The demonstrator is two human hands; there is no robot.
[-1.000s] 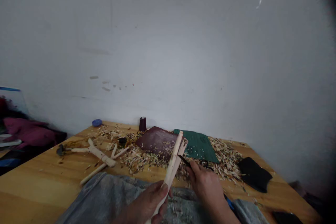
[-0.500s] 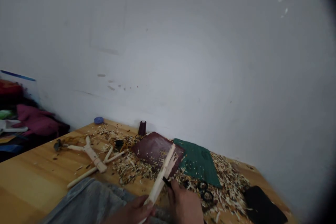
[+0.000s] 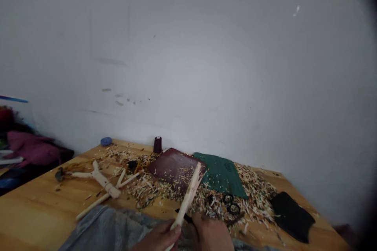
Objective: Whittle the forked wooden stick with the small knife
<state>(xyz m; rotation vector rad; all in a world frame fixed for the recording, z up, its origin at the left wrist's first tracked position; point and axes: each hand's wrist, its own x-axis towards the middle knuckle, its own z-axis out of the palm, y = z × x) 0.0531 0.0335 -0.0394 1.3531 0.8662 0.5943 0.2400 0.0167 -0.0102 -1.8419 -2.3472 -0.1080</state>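
A pale, peeled wooden stick [image 3: 190, 196] slants up and away from me, with thin splinters along the right side of its upper end. My left hand [image 3: 161, 237] is closed around its lower end. In my right hand [image 3: 210, 233], closed just beside it, is a knife [image 3: 186, 217] with a dark blade. The blade lies across the stick a little above my left fingers. The knife's handle is mostly hidden in my fist. Below my hands, a grey cloth [image 3: 118, 223] covers my lap.
Wood shavings [image 3: 256, 188] are scattered over the wooden table [image 3: 26, 215]. Forked sticks [image 3: 101, 180] lie at left. Maroon [image 3: 167, 164] and green sheets [image 3: 220, 172], a thread spool [image 3: 158, 145], a blue round object [image 3: 106, 141] and a black flat piece [image 3: 291, 215] lie around.
The knife blade has moved down the stick toward my left hand and now crosses it. The stick has turned a little, showing fewer splinters. My view has swung slightly right.
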